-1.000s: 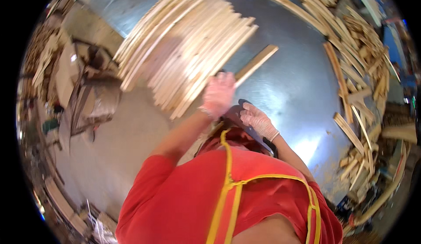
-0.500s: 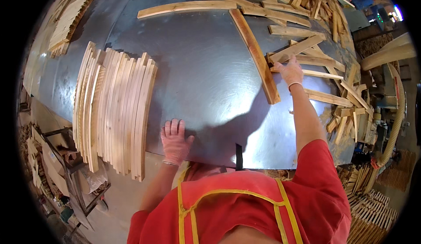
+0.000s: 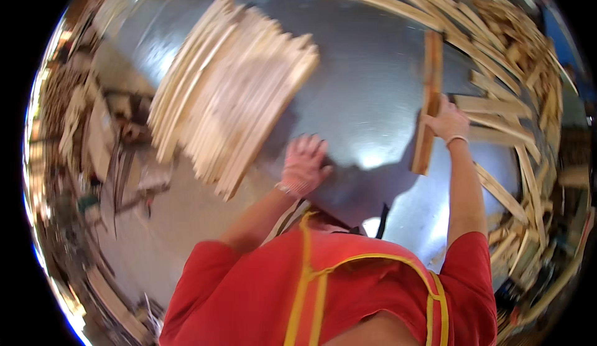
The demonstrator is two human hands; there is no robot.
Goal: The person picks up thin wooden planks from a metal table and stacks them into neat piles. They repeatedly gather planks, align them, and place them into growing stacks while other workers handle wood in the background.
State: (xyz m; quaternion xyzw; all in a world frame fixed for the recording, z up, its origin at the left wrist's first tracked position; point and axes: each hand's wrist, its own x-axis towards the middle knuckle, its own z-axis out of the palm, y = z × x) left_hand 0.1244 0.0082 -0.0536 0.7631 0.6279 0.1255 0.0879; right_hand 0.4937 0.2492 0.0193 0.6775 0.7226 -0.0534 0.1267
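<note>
My left hand (image 3: 303, 165), in a pale reddish glove, lies flat with fingers spread on the grey metal tabletop (image 3: 367, 66). Just up and left of it is a row of light wooden strips (image 3: 239, 91) laid side by side. To the right, my gloved right hand (image 3: 449, 122) grips a brown wooden strip (image 3: 428, 112) that points away from me, thumb across it and fingers on its right side. A dark line runs along this strip; I cannot tell whether a second piece lies against it.
Loose wooden strips (image 3: 491, 105) lie just right of my right hand. A heap of offcuts (image 3: 528, 60) covers the far right, with long strips (image 3: 379, 0) along the far side. Past the table's left edge stand a rack and stacked wood (image 3: 93, 122).
My right hand has moved from the loose strips on the right onto the brown strip. My left hand still rests on the tabletop. The whole view has turned and shifted.
</note>
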